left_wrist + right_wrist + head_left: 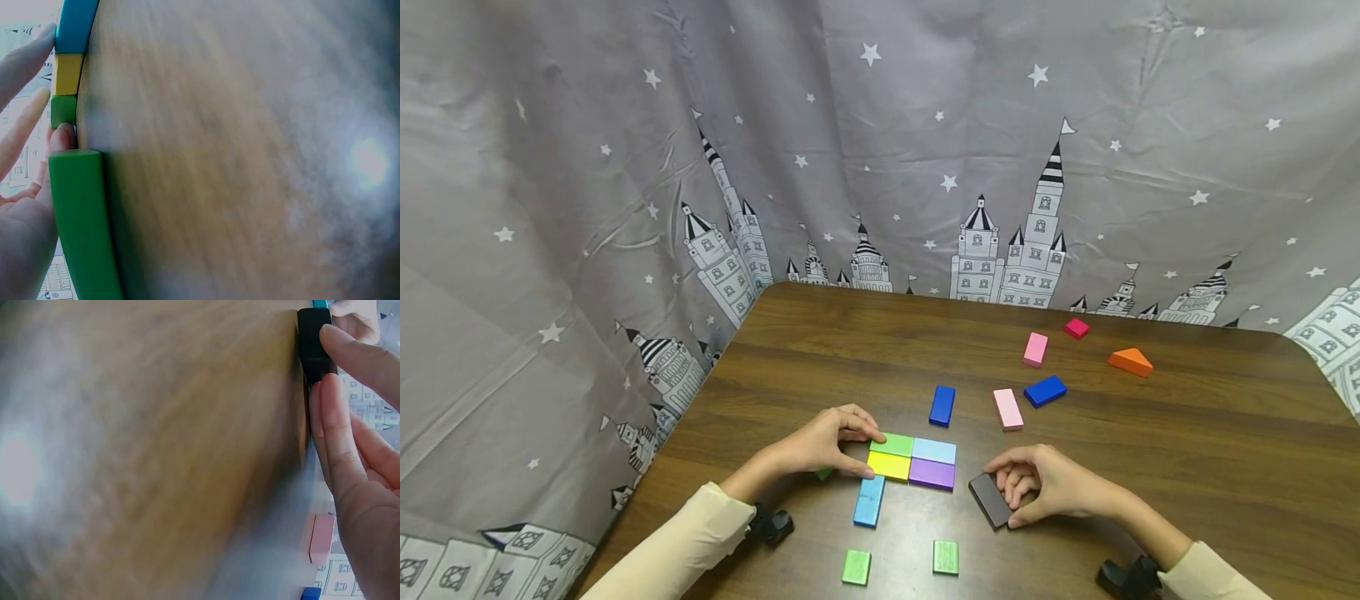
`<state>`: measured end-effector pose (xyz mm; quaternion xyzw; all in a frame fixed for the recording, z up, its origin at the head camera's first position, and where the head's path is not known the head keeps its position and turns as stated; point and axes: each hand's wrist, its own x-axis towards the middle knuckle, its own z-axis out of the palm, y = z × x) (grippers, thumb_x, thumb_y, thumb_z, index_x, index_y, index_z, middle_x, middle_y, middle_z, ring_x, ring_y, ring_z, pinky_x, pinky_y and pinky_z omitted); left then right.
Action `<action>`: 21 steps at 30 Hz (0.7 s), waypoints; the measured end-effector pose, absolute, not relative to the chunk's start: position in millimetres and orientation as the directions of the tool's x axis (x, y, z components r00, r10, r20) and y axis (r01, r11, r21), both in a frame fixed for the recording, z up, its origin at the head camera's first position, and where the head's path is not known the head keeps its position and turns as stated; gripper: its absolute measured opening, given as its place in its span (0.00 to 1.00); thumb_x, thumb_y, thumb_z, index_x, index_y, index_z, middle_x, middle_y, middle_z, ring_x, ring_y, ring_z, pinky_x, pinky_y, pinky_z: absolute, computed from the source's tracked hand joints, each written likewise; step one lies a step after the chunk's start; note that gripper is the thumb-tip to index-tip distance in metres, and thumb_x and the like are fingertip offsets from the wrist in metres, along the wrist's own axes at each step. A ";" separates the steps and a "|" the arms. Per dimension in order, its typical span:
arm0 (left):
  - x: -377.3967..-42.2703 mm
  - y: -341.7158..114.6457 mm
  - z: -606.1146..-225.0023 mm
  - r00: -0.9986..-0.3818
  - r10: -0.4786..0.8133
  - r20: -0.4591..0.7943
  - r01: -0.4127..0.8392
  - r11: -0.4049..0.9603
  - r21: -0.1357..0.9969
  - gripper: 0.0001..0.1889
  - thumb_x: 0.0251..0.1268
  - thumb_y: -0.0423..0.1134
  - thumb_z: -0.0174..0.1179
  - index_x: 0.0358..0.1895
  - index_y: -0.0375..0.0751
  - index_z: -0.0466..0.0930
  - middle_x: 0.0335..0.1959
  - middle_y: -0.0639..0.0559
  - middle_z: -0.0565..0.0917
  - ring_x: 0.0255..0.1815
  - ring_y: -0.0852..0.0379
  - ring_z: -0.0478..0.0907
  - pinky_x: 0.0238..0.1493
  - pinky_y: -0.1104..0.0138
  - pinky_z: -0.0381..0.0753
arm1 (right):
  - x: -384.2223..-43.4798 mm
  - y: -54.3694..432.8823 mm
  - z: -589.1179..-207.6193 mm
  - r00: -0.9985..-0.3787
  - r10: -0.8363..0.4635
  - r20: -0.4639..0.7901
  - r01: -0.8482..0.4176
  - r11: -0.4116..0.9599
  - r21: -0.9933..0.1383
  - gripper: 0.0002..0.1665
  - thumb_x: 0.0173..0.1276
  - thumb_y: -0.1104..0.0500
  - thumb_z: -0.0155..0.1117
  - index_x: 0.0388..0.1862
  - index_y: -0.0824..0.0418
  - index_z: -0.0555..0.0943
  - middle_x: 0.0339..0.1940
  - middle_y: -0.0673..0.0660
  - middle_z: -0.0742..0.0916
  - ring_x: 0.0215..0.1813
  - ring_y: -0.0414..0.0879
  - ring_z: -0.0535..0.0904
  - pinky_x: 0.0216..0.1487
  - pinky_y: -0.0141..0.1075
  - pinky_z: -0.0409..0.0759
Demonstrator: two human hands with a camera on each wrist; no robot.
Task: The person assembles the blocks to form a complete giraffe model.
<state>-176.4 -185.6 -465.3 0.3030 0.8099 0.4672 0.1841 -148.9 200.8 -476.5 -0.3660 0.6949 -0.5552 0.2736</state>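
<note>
My left hand (823, 446) pinches the left end of a flat group of blocks, index finger at the green block (892, 444) and thumb by the yellow block (889, 467). Against these two lie a light blue block (935, 451) and a purple block (932, 474). A sky-blue block (869, 502) sits just below the thumb. Another green block (81, 219) is largely hidden beneath the left hand in the head view. To the right of the group, my right hand (1045, 483) grips a dark grey block (990, 501) by its two ends, thumb at the near end.
Two small green blocks (856, 567) lie near the front. Farther back are two blue blocks (942, 406), two pink blocks (1008, 409), a red block (1077, 328) and an orange triangular block (1131, 362). A grey castle-print curtain (910, 125) hangs behind the wooden table (1225, 433).
</note>
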 end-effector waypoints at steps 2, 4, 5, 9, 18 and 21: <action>-176.5 -185.5 -465.3 -0.750 0.661 -0.015 0.318 0.380 0.868 0.21 0.50 0.33 0.78 0.49 0.34 0.86 0.52 0.46 0.77 0.56 0.50 0.76 0.59 0.67 0.76 | -147.9 199.4 -477.3 -0.578 -0.815 0.028 -0.211 0.116 -0.971 0.36 0.52 0.67 0.80 0.57 0.77 0.75 0.39 0.67 0.82 0.37 0.40 0.82 0.38 0.35 0.85; -176.3 -185.5 -465.5 -0.751 0.660 -0.016 0.315 0.380 0.870 0.21 0.50 0.33 0.78 0.49 0.34 0.86 0.52 0.46 0.77 0.56 0.50 0.75 0.60 0.67 0.76 | -146.5 197.7 -477.5 -0.574 -0.819 0.030 -0.216 0.116 -0.969 0.36 0.52 0.67 0.80 0.57 0.77 0.75 0.39 0.67 0.82 0.37 0.41 0.82 0.38 0.36 0.86; -176.3 -185.4 -465.5 -0.752 0.659 -0.017 0.313 0.380 0.870 0.21 0.50 0.33 0.78 0.49 0.34 0.86 0.52 0.46 0.77 0.56 0.50 0.75 0.60 0.67 0.76 | -146.0 196.7 -477.5 -0.573 -0.819 0.026 -0.217 0.121 -0.969 0.35 0.52 0.67 0.81 0.57 0.76 0.76 0.39 0.66 0.82 0.37 0.40 0.82 0.39 0.35 0.85; -175.5 -185.2 -464.8 -0.753 0.657 -0.020 0.307 0.379 0.873 0.21 0.49 0.32 0.78 0.49 0.34 0.86 0.52 0.46 0.77 0.56 0.50 0.75 0.60 0.67 0.76 | -143.4 192.3 -477.3 -0.565 -0.824 0.029 -0.220 0.117 -0.969 0.35 0.52 0.66 0.81 0.57 0.76 0.76 0.39 0.65 0.82 0.37 0.41 0.82 0.38 0.37 0.86; -174.9 -185.4 -463.2 -0.748 0.663 -0.006 0.315 0.363 0.877 0.21 0.48 0.30 0.78 0.49 0.31 0.86 0.51 0.44 0.77 0.55 0.50 0.76 0.59 0.66 0.77 | -138.4 183.3 -477.4 -0.562 -0.827 0.035 -0.219 0.108 -0.970 0.35 0.52 0.67 0.81 0.57 0.76 0.76 0.37 0.64 0.83 0.36 0.40 0.83 0.37 0.39 0.86; -175.0 -185.0 -463.4 -0.749 0.662 -0.009 0.311 0.363 0.878 0.21 0.48 0.30 0.78 0.49 0.31 0.86 0.51 0.44 0.77 0.55 0.50 0.76 0.59 0.67 0.77 | -136.1 180.6 -477.9 -0.574 -0.818 0.045 -0.213 0.096 -0.972 0.35 0.52 0.67 0.81 0.57 0.77 0.76 0.37 0.65 0.83 0.36 0.40 0.83 0.37 0.39 0.86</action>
